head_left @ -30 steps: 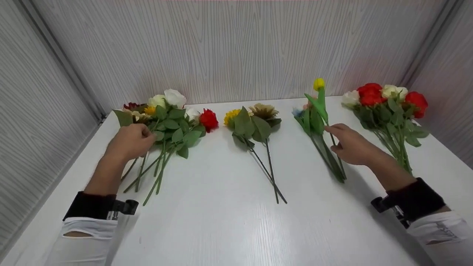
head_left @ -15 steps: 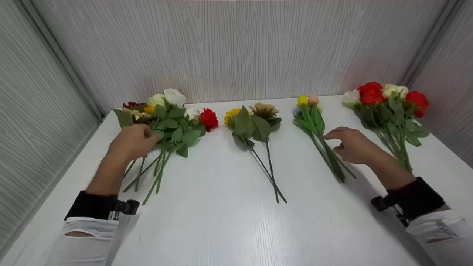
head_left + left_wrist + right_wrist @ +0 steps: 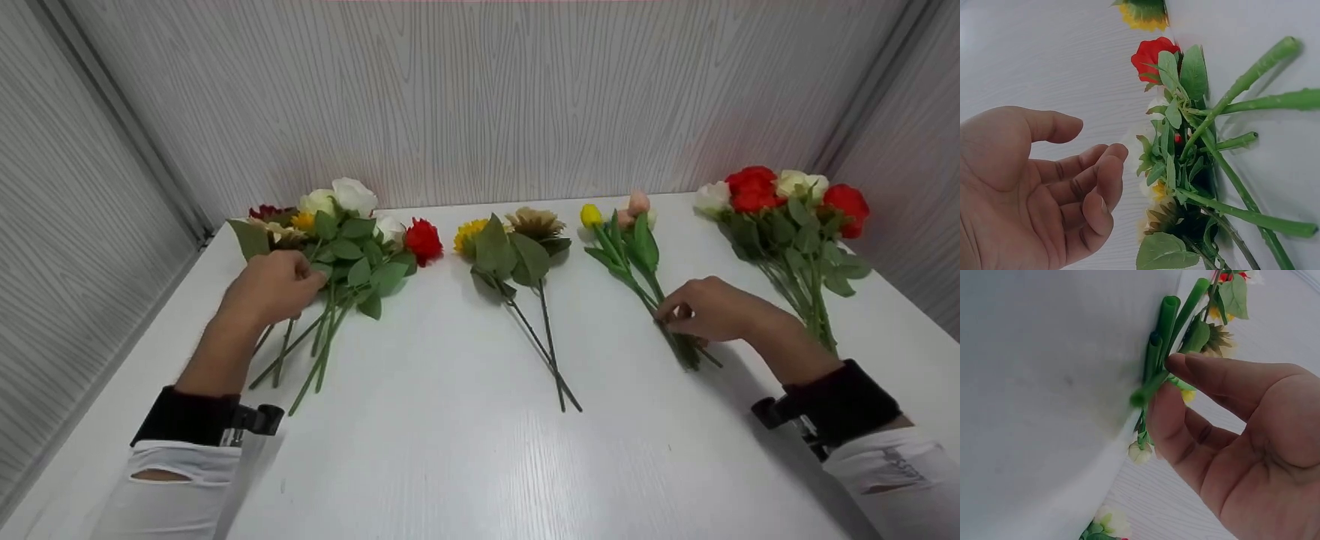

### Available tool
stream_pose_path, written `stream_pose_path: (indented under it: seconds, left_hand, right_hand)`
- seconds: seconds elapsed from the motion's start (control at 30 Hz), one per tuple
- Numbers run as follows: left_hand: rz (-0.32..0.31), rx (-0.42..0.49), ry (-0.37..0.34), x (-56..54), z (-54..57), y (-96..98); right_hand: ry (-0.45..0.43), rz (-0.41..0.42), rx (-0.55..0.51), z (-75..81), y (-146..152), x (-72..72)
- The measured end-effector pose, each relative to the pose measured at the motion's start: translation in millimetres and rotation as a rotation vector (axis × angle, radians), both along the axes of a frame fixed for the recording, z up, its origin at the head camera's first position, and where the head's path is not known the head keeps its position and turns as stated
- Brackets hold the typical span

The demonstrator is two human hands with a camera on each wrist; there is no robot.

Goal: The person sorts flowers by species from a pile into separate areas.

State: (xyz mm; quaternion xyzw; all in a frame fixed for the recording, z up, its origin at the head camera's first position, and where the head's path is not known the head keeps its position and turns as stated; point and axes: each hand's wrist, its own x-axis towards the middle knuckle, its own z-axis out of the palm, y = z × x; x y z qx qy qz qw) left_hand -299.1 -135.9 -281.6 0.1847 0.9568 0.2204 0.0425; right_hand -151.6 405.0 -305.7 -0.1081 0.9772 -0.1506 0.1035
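Note:
On the right, my right hand is at the lower stems of a small bunch of tulips lying on the table. Its thumb and index finger pinch a green tulip stem in the right wrist view, beside several other stem ends. The bunch has a yellow tulip at its left and pink heads at its right. My left hand, fingers loosely curled and holding nothing, hovers by a mixed bunch of roses and other flowers; the left wrist view shows its palm facing those blooms.
Between the hands lie a yellow sunflower and a beige flower, their stems crossed. Red and white roses lie at the far right. Grained panels wall the white table at the back and sides.
The yellow tulip, upright over the bunch a second ago, has come down and shifted to the left side of it. My right hand has slid down the stems. My left hand has barely moved.

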Motion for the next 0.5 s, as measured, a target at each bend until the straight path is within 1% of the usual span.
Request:
stream_pose_path:
  seconds: [0.07, 0.17, 0.3, 0.5]
  left_hand:
    - [-0.001, -0.001, -0.008, -0.2, -0.7, 0.1]
    - [-0.005, -0.007, -0.019, -0.9, -0.9, -0.4]
    - [0.0, -0.013, -0.02, -4.1, 0.2, -5.3]
    - [0.031, -0.041, -0.032, -11.2, -1.4, -20.2]
  right_hand:
    - [-0.028, -0.007, -0.005, 0.4, 0, -0.5]
    - [-0.04, -0.011, 0.0, 0.4, 0, -1.2]
    - [-0.038, -0.022, 0.01, 0.6, 0, -1.9]
    - [-0.017, -0.044, 0.016, 0.9, 0, -1.9]
